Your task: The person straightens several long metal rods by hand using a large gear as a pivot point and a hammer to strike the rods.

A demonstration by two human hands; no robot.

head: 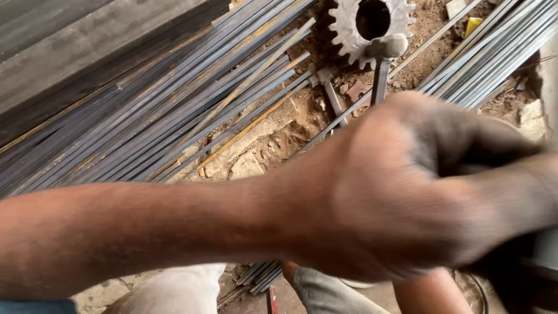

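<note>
Head view, looking down: our left hand [418,186] fills the middle and right of frame, forearm running in from the left edge. Fingers are curled tight into a fist, closed on something dark at the right edge; we can't tell what it is, since the hand itself hides it and the view is blurred there.

Right hand: only a forearm shows below the left hand at bottom right, and the hand is out of sight, so its fingers can't be judged.

Just above the fist stands a hammer [383,58], head up and handle running down behind the knuckles. It looks as if the left hand may be holding that handle, but the grip point is hidden.

Behind the hammer head lies a gear [349,26] with a large round bore, on the dirt floor [273,131]. The hammer head overlaps the gear's lower rim in this view; we can't tell whether they touch.

Flat steel bars [174,110] lie in a long stack on the floor, running diagonally from lower left to upper right. A second stack of bars [494,49] sits at upper right, well apart from the first. A few loose bars cross the dirt between them.

Our knees in light trousers show at the bottom edge.
</note>
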